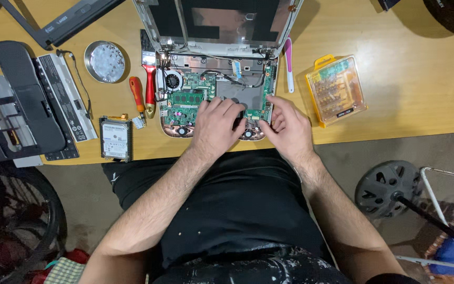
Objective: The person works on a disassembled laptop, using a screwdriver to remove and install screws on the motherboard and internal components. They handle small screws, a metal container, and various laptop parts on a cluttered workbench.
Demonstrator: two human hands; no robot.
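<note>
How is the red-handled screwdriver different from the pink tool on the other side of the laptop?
The red-handled screwdriver is short and thick, left of the open laptop; the pink tool is long, thin and flat, to its right. The screwdriver tilts, while the pink tool lies nearly straight up the picture. Both rest on the wooden table, untouched by either hand.

I see a wooden table (pixel 426 100) with a light, glossy top, and the lamp light reflects on it. Below the table edge is a grey-brown floor (pixel 353 158). On this floor, right of the table, lies a dark weight plate (pixel 382 189).
</note>
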